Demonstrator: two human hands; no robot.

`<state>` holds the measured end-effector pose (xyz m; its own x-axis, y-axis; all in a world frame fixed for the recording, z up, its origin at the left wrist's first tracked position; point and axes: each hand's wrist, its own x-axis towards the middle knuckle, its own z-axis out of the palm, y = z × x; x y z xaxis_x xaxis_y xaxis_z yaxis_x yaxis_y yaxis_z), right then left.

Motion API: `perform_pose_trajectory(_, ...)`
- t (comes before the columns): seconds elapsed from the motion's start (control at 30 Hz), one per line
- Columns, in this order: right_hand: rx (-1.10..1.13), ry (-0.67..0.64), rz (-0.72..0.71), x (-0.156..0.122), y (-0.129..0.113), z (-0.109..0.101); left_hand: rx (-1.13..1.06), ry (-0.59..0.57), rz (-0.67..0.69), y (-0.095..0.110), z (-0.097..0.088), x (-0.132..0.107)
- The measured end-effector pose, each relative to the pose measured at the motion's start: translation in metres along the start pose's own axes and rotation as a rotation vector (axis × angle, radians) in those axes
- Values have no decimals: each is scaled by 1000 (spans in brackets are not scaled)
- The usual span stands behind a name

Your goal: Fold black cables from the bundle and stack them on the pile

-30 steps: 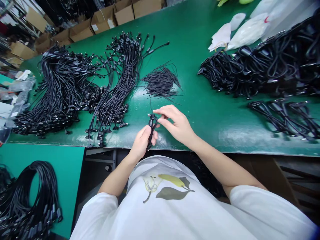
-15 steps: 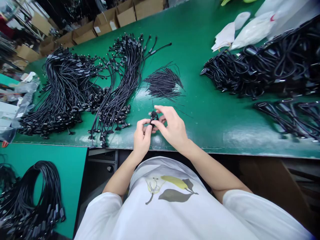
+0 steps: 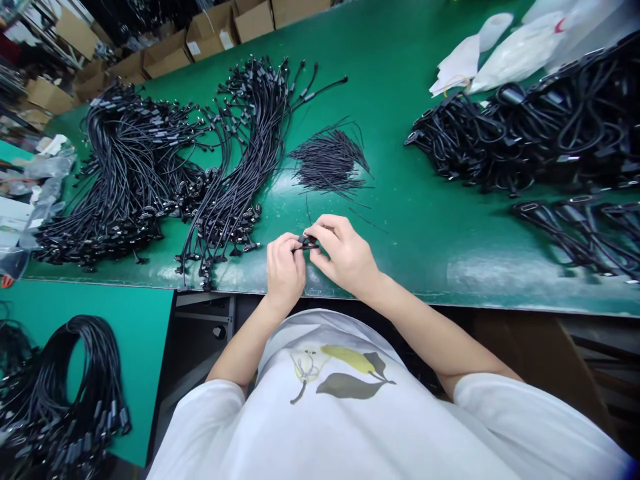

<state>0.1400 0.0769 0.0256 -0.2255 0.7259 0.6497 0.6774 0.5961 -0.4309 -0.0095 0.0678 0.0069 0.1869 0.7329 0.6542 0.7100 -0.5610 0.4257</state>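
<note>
Close to the table's front edge, my left hand (image 3: 287, 268) and my right hand (image 3: 346, 257) meet over a small black cable (image 3: 307, 244). Both hands are closed on it, the fingertips pinching from either side. Much of the cable is covered by the fingers, and its ends are hard to make out. A thin dark strand sticks up just beyond the fingers. Past my hands lies a pile of thin black ties (image 3: 330, 162). To its left is a bundle of black cables (image 3: 255, 143) with plugs at both ends.
The green table (image 3: 390, 247) holds another large cable heap (image 3: 125, 160) at left and coiled black cables (image 3: 540, 133) at right. White plastic bags (image 3: 517, 60) lie at the back right. Cardboard boxes (image 3: 213, 33) line the far edge. A looped cable bundle (image 3: 90, 380) rests on a lower green surface.
The black cable between my hands has turned from a raised loop to lying flatter. My left fingers have curled in more, and the right hand has shifted slightly. The view has moved a little.
</note>
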Motion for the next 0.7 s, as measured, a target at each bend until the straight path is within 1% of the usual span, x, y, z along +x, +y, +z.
perform_pose_trajectory(0.07,-12,4,-47,-4,0,2,80,-4,53,-2,0,2)
perform_pose_trajectory(0.13,-18,-27,-41,-8,0,4,104,-18,78,-5,0,2)
perform_pose_trajectory(0.2,1,-60,-7,-8,1,3,77,-43,55,-8,0,2)
perform_pose_trajectory(0.27,34,-87,6,-6,1,1,36,-76,5,-10,0,1)
perform_pose_trajectory(0.37,43,-139,-35,-1,0,-6,-3,-91,-55,-9,0,-1)
perform_pose_trajectory(0.43,30,-168,-65,3,-1,-10,-8,-71,-56,-7,-2,-2)
perform_pose_trajectory(0.53,-1,-189,-117,4,-3,-16,18,-39,-20,-5,-5,-2)
perform_pose_trajectory(0.6,-17,-203,-140,4,-4,-20,24,-40,-1,-5,-7,-2)
perform_pose_trajectory(0.7,-42,-261,-90,2,-6,-24,-5,-86,-25,-5,-12,-4)
